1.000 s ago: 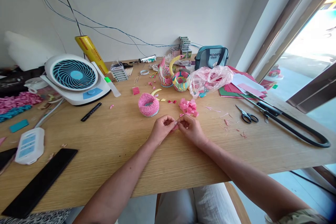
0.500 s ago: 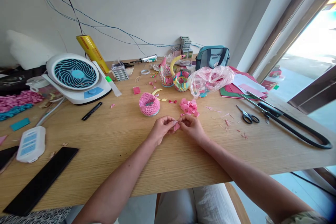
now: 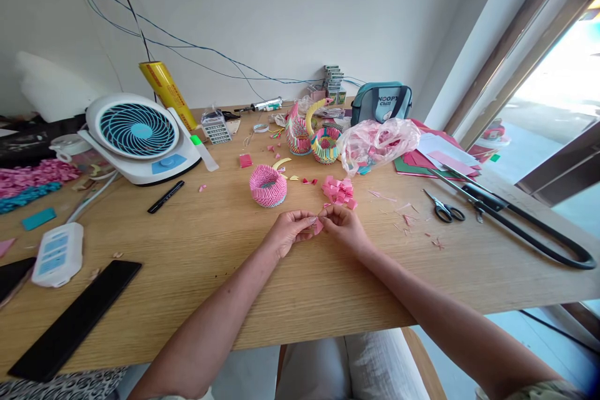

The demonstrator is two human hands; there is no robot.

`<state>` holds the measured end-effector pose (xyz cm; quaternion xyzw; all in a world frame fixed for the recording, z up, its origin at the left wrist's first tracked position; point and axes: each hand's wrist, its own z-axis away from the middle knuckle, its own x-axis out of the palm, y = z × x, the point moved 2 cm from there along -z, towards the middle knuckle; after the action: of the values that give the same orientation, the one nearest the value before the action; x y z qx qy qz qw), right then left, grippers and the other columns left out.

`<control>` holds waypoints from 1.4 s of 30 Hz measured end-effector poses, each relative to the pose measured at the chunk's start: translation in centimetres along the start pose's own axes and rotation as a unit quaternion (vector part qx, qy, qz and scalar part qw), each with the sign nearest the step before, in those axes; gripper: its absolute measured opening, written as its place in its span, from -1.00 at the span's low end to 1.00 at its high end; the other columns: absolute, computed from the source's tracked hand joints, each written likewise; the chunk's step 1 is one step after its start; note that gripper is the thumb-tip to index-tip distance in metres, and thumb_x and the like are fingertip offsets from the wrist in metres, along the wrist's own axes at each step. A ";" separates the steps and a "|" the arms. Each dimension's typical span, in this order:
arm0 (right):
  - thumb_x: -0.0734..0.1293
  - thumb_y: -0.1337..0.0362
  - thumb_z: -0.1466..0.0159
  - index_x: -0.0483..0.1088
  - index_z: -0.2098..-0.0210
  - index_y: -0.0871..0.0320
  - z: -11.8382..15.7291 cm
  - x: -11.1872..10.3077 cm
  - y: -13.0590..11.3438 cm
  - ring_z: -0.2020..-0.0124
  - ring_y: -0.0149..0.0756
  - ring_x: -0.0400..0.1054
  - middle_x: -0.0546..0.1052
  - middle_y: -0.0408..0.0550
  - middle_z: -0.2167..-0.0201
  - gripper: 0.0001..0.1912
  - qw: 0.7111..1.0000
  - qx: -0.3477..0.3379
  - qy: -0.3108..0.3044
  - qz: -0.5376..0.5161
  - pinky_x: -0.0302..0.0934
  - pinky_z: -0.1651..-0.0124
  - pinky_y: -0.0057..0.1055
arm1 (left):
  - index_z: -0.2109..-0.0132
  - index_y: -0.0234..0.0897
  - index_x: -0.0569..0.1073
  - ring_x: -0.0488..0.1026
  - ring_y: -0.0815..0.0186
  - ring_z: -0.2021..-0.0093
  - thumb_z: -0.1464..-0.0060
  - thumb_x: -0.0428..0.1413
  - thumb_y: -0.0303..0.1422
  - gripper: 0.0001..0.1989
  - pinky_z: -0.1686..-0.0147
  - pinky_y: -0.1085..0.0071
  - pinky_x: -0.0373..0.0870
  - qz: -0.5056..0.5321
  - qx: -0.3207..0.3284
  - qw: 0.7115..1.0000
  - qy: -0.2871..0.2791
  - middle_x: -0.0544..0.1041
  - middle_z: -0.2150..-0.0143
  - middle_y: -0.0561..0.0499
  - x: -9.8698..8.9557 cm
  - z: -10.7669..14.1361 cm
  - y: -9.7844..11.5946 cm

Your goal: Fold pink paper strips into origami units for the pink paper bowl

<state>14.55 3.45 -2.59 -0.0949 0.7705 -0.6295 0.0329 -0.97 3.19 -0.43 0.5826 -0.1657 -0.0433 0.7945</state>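
Between my two hands is a small pink paper piece (image 3: 318, 225), pinched at the fingertips above the wooden table (image 3: 262, 300). My left hand (image 3: 293, 230) grips it from the left, and my right hand (image 3: 344, 225) from the right, the fingertips nearly touching. Just beyond my right hand lies a pile of pink paper pieces (image 3: 338, 190). A round pink folded-paper basket (image 3: 268, 186) stands beyond my left hand, with a curved yellow paper strip (image 3: 281, 163) behind it. Farther back are a multicoloured paper basket (image 3: 325, 145) and a pink-and-white one (image 3: 298, 135).
At the left are a white fan (image 3: 138, 137), a black pen (image 3: 165, 197), a power strip (image 3: 58, 255) and a long black object (image 3: 77, 319). To the right lie scissors (image 3: 444, 207), a paper cutter's long black handle (image 3: 534, 231), coloured sheets (image 3: 445, 153) and a plastic bag (image 3: 377, 142).
The view has shifted very slightly. Both hands remain together on the pink paper piece, with only a tiny movement of the fingers.
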 end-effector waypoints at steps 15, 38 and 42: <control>0.33 0.18 -0.23 0.38 0.43 0.16 0.3 0.1 -0.5 0.49 -0.40 0.31 0.45 -0.16 0.53 -0.82 0.995 -0.016 -0.033 0.092 0.15 0.41 -0.45 | 0.43 -0.35 0.48 0.35 0.40 0.50 0.04 0.19 -0.26 -0.79 0.51 0.50 0.22 -0.154 0.148 0.973 0.087 0.49 0.53 0.01 0.5 -0.1 -0.1; 0.47 -0.08 -0.01 0.31 0.46 0.14 -0.5 -0.4 0.1 0.55 -0.47 0.18 0.37 -0.22 0.54 -0.56 0.999 0.023 0.013 -0.020 0.11 0.48 -0.49 | 0.33 -0.30 0.46 0.38 0.42 0.43 0.09 0.27 -0.16 -0.70 0.50 0.52 0.44 -0.058 0.145 0.984 0.087 0.44 0.41 0.08 1.5 0.1 -0.5; 0.47 -0.05 -0.03 0.36 0.38 0.13 -0.3 -0.2 -0.4 0.52 -0.46 0.23 0.43 -0.19 0.48 -0.60 0.999 0.033 -0.010 -0.035 0.15 0.44 -0.49 | 0.34 -0.31 0.45 0.38 0.41 0.44 0.07 0.24 -0.19 -0.74 0.53 0.52 0.44 -0.078 0.163 0.979 0.099 0.44 0.41 0.06 1.4 0.2 -0.4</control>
<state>14.71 3.70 -2.12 -0.1275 0.7451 -0.6542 0.0215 0.39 2.52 -0.47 0.7166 -0.0450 -0.0191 0.6958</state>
